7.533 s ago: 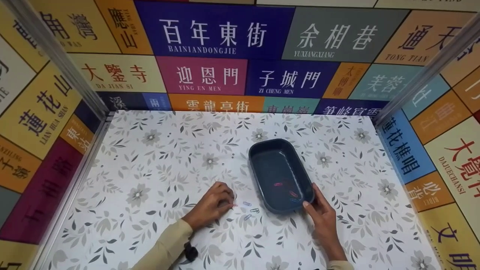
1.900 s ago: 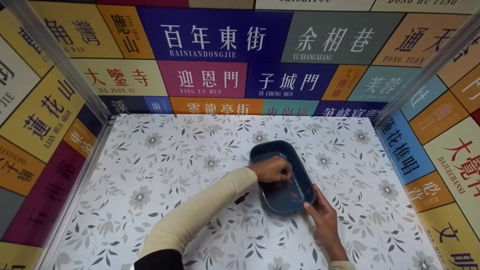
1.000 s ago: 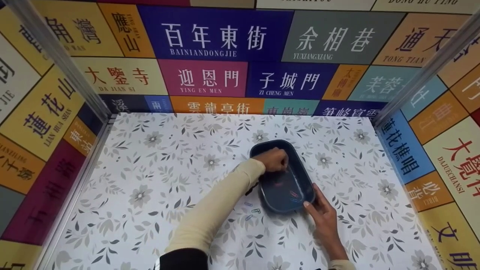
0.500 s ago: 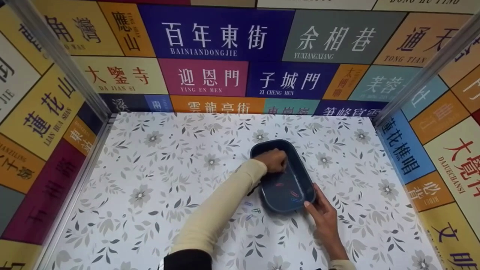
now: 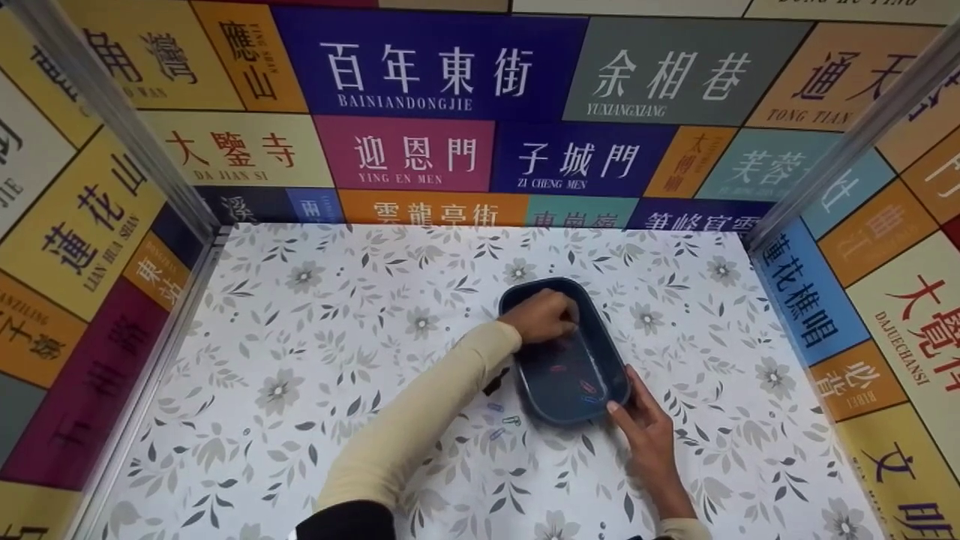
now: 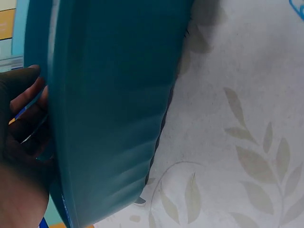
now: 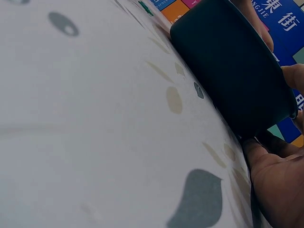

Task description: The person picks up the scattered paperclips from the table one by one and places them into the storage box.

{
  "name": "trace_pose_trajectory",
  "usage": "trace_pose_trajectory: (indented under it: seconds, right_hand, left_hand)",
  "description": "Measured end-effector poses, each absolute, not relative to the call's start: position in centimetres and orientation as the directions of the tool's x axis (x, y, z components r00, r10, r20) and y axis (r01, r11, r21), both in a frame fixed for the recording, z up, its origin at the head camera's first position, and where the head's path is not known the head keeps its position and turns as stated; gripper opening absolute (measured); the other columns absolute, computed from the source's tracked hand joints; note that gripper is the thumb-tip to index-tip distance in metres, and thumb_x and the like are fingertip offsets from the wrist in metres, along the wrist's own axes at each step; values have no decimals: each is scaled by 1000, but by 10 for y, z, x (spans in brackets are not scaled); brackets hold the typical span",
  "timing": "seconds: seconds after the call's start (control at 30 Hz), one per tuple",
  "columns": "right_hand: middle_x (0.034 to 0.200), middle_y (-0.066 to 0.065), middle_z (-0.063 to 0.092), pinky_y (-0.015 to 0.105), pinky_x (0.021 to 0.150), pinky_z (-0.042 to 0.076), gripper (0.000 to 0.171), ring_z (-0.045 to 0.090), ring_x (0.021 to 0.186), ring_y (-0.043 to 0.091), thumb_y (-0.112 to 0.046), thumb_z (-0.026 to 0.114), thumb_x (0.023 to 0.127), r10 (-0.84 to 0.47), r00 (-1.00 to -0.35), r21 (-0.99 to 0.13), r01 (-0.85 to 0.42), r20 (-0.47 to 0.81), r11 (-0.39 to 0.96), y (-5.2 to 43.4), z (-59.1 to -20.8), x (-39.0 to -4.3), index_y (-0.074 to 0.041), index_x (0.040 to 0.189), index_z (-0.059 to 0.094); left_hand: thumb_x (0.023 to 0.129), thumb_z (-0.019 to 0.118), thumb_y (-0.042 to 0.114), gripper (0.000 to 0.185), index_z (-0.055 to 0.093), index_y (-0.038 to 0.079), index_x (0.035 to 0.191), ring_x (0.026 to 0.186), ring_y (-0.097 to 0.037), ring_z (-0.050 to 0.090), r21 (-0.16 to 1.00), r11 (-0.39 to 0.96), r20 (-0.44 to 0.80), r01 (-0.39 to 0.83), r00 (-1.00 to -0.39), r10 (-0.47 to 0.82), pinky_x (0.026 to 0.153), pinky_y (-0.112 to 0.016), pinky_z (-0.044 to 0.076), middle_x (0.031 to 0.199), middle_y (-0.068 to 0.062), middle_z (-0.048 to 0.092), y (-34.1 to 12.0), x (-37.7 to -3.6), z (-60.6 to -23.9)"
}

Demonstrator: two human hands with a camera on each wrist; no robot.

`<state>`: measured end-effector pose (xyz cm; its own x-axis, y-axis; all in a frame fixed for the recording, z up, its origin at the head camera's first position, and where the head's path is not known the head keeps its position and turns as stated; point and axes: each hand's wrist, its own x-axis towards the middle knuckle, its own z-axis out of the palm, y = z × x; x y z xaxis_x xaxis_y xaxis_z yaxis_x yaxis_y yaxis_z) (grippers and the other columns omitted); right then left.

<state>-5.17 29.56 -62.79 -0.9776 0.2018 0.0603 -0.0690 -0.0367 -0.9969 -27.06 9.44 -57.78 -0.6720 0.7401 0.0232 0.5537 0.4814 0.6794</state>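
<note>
Left hand [image 5: 541, 319] pinches a paper clip low over tray [image 5: 592, 311]; right hand [image 5: 646, 429] should grip the tray's corner firmly

head: high, down | wrists: table-level, close (both share tray [image 5: 611, 375])

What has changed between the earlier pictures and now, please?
The left hand left the clips on the table and reached into the far end of the tray, fingers curled. One red clip is gone from the table. The right hand still grips the tray's near corner.
</note>
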Motion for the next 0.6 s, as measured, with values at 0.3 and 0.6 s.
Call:
trace_pose_trajectory:
  seconds: [0.3, 0.6]
  right_hand:
    - [170, 25, 42, 20, 115, 45, 70, 56, 143, 1, 10, 70, 101, 205, -977, -998, -61, 54, -31, 295, -627, -51, -3, 166, 45]
    - [173, 22, 39, 20, 116, 44, 72, 53, 145, 0, 7, 69, 104, 179, -982, -998, -64, 59, -22, 296, -628, -51, -4, 169, 40]
  left_hand:
    - [104, 77, 18, 17, 83, 7, 116, 94, -6, 72, 746, 405, 85, 529, -679, 730, 88, -20, 57, 110, 0, 81, 88, -266, -579]
    - [105, 78, 19, 20, 83, 3, 117, 102, -12, 74, 770, 369, 155, 521, -713, 684, 91, -23, 56, 112, -5, 82, 72, -244, -554]
